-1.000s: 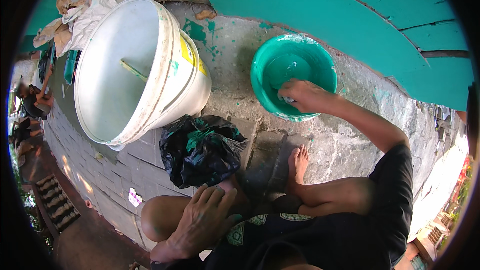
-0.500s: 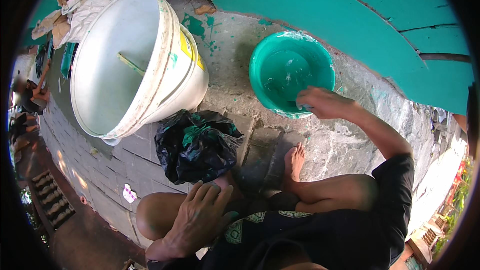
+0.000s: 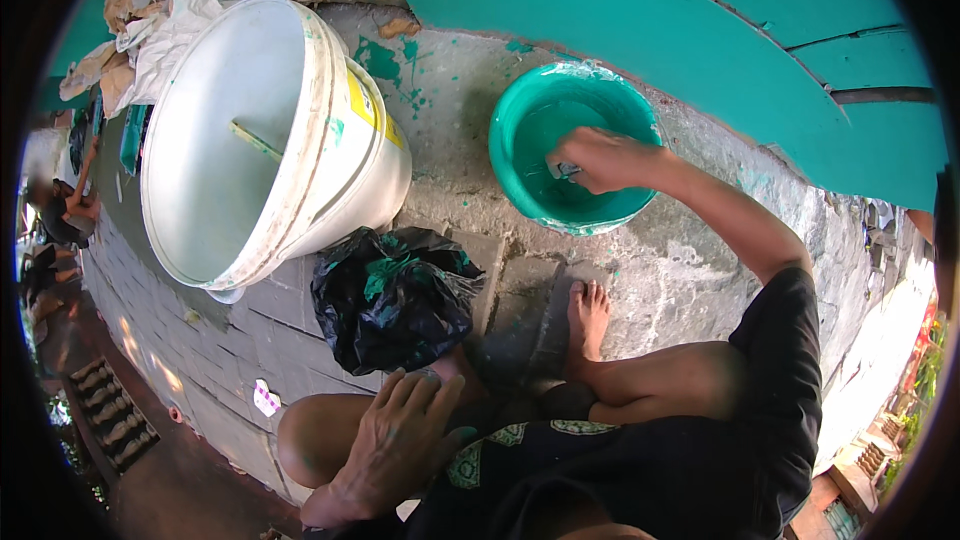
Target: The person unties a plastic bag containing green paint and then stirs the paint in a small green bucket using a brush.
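My right hand (image 3: pixel 608 160) is closed, reaching into a green plastic basin (image 3: pixel 508 185) that holds green paint (image 3: pixel 558 122). A small grey end (image 3: pixel 566 171) of something shows between its fingers; the rest is hidden by the hand, so its kind cannot be made out. White and green smears mark the basin's rim. My left hand (image 3: pixel 405 430) holds nothing and lies with its fingers stretched out, near my left knee (image 3: pixel 318 430). In front of it sits a crumpled black plastic bag (image 3: pixel 400 305) with green paint on top.
A large white bucket (image 3: pixel 335 180) stands tilted left of the basin, a stick (image 3: pixel 256 140) inside it. Behind the bucket lies crumpled paper (image 3: pixel 175 35). Green-painted boards (image 3: pixel 600 10) line the far side. Another person (image 3: pixel 68 210) is at the far left.
My right hand has moved left from the basin's near right rim to over its middle. My left hand remains by my knee. The view has shifted slightly.
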A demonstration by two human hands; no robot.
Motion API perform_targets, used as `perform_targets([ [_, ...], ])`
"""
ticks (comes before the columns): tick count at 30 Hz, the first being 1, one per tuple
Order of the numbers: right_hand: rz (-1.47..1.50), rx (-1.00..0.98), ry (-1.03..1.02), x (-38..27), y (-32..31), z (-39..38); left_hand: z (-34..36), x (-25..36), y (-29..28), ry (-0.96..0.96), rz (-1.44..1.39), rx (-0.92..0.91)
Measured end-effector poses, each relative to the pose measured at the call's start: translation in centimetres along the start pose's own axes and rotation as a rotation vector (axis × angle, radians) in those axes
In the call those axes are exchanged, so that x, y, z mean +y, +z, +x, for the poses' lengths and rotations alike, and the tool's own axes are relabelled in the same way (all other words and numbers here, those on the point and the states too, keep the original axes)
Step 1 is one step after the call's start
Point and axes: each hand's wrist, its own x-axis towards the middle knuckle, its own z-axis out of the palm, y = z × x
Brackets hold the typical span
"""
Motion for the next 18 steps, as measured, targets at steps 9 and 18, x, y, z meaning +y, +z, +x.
perform_targets([
  [9, 0.007, 0.235, -0.173, 1.8, -1.8, 1.8, 0.3, 0.0, -0.1, 0.016, -0.009, 0.0],
  [18, 0.027, 0.376, 0.182, 3.8, -2.0, 1.0, 0.2, 0.0, 0.1, 0.008, -0.006, 0.004],
])
